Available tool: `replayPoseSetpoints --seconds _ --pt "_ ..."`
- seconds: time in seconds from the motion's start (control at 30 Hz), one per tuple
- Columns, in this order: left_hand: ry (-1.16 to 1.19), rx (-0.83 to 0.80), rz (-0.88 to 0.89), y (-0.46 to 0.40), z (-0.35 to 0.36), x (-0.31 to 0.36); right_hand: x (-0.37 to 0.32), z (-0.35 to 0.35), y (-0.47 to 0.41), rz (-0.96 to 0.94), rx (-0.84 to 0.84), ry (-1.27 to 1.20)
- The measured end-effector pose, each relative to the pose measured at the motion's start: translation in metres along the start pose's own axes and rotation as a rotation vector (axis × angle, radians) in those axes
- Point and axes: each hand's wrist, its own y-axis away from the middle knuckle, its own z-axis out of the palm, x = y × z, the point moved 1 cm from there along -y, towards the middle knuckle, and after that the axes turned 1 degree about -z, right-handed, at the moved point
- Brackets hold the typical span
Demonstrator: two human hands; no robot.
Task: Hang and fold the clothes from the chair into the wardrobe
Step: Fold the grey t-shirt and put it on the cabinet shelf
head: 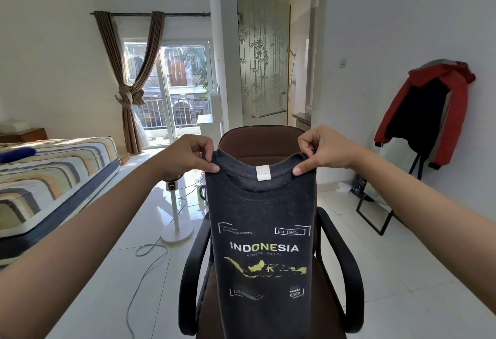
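Setting: bedroom in a home. Evidence: bed with striped multicolour sheet (53, 175) at left; brown curtains tied back on a dark rod (134, 81) over a glass balcony door (185, 89). Frosted glass door with bamboo pattern (264, 56) opens to a bathroom. Red and black jacket (426, 113) hangs at right. Glossy white tiled floor (128, 271); white pedestal fan (175, 220); brown office chair with black armrests (257, 140).

shirt (264, 244) before chair (335, 266) — bed (53, 177) left
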Motion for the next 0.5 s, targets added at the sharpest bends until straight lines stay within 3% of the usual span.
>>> replayPoseSetpoints --seconds 0.27,0.5 --pt "0.311 -0.086 -0.022 -0.0076 -0.0035 -0.0039 0.0052 0.0021 0.0072 -0.025 0.111 -0.157" --pt "0.399 -0.088 -0.022 -0.0079 -0.0038 -0.0009 0.0066 0.0048 0.0075 -0.023 0.119 -0.310"
